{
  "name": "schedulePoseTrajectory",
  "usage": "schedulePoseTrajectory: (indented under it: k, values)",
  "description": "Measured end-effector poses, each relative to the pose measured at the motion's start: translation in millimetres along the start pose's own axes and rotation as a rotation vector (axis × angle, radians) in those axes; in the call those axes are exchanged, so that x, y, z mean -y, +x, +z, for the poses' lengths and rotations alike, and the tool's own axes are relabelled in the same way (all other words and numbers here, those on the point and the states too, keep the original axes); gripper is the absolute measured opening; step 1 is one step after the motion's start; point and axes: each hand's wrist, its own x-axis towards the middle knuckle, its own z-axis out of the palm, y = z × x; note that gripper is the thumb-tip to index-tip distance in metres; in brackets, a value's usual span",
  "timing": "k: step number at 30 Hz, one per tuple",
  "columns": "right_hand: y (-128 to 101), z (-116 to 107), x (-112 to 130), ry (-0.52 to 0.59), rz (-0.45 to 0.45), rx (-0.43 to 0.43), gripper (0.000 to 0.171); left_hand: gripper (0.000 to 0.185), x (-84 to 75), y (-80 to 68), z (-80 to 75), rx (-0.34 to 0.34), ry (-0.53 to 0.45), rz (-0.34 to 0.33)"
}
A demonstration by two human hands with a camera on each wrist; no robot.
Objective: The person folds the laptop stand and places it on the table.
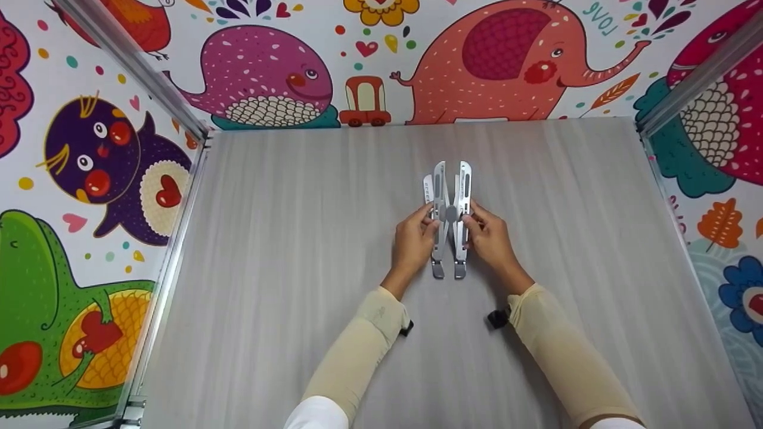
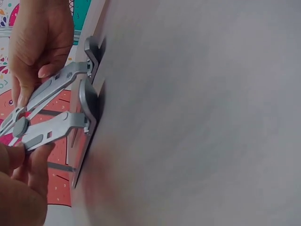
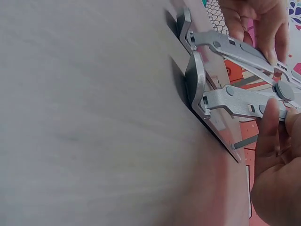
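Beige sleeves are covering both forearms, which are reaching up from the near edge of the grey wood-grain tabletop [image 1: 286, 256] and converging toward its middle; a small black strap fitting is showing at each wrist. One object is lying between the two hands: a folding metal stand [image 1: 451, 217] of silver bars crossed like scissors, resting flat on the table a little beyond centre, its two hooked feet pointing back toward the person.

The left hand [image 1: 415, 238] is gripping the stand's left bar, thumb and fingers curling round it near the round pivot. The right hand [image 1: 489, 237] is mirroring it on the right bar, its fingers pinching the metal just beside that same pivot (the grey disc where the bars are crossing). In the left wrist view the left hand's fingers [image 2: 28, 165] are closing on a lower bar while the other hand is holding the upper one; in the right wrist view the right hand's fingers [image 3: 270, 125] are pressing along a bar next to the pivot, and the stand's curved feet are touching the table.

Beyond the stand, the table is running to a cartoon wall [image 1: 381, 59] with a pink whale, a red car and an orange elephant; two aluminium frame posts [image 1: 137, 65] are slanting across the corners.
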Motion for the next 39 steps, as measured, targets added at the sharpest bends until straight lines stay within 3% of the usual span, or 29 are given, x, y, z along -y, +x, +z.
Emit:
schedulePoseTrajectory:
  k: [8, 20, 25, 33, 39]
  values:
    - [-1, 7, 8, -0.001, 0.02, -0.019, 0.049, 0.043, -2.8, -0.8, 4.3, 0.003, -0.006, 0.005]
    - [4, 11, 5, -0.024, 0.003, 0.041, 0.05, 0.043, -3.2, 0.4, 10.0, -0.035, 0.026, 0.061]
    - [6, 10, 0, -0.008, 0.014, 0.09, 0.051, 0.043, -2.5, 1.1, 9.6, -0.039, 0.018, 0.06]
    - [17, 12, -36, -0.069, -0.017, 0.082, 0.048, 0.042, -4.9, 0.2, 9.0, -0.04, 0.005, 0.036]
    - [22, 0, -27, -0.18, -0.096, 0.141, 0.034, 0.053, -16.2, -17.6, 7.5, 0.0, 0.158, 0.06]
